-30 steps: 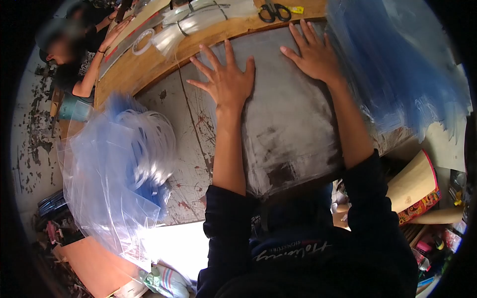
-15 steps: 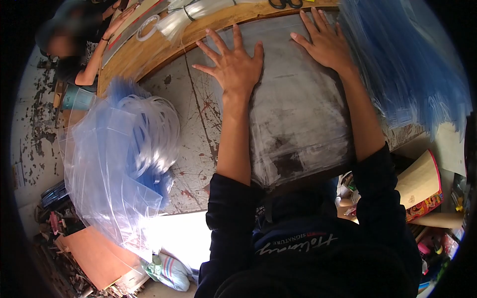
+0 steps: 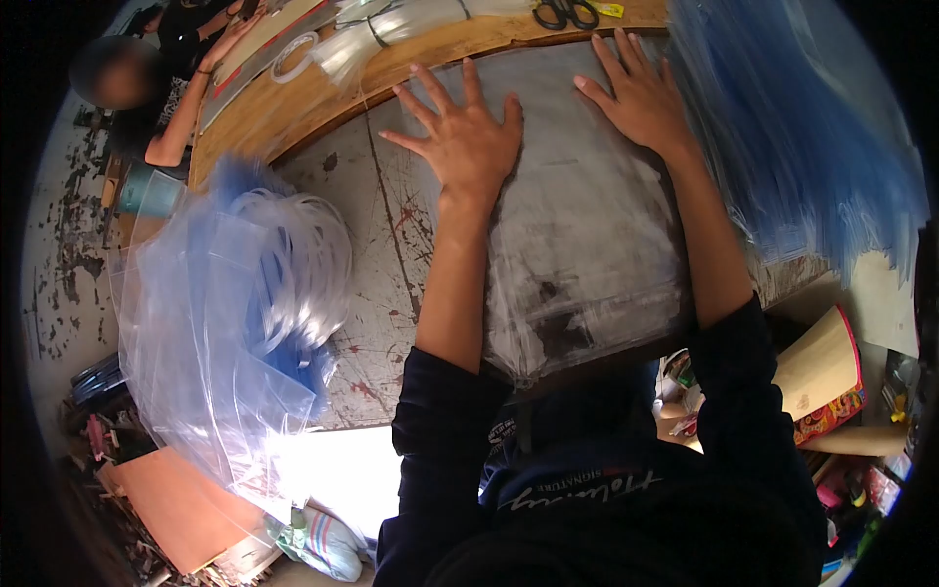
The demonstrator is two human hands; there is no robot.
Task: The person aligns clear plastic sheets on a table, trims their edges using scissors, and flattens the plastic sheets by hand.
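My left hand (image 3: 468,142) lies with fingers spread on the upper left of a greyish, translucent plastic sheet (image 3: 587,225), which is scuffed and dark-smudged near its front edge. At the sheet's upper right, my right hand (image 3: 641,103) rests palm down, thumb apart from the other fingers. Neither hand grips anything. To the left is a loose heap of clear and bluish plastic (image 3: 201,303), with looped folds along its right side. A thick stack of blue plastic sheets (image 3: 782,127) hangs over the table's right side, close to my right forearm.
Black-handled scissors (image 3: 565,14) lie on the wooden strip (image 3: 391,73) along the far edge. Nearby are a white tape roll (image 3: 280,68) and tied clear plastic strips (image 3: 357,44). Another person's arm (image 3: 176,132) reaches in at upper left. An orange-brown sheet (image 3: 186,504) lies lower left.
The view has shifted slightly, and more of the scissors and a yellow item beside them shows. Both hands stay spread on the plastic sheet, with little visible movement over it.
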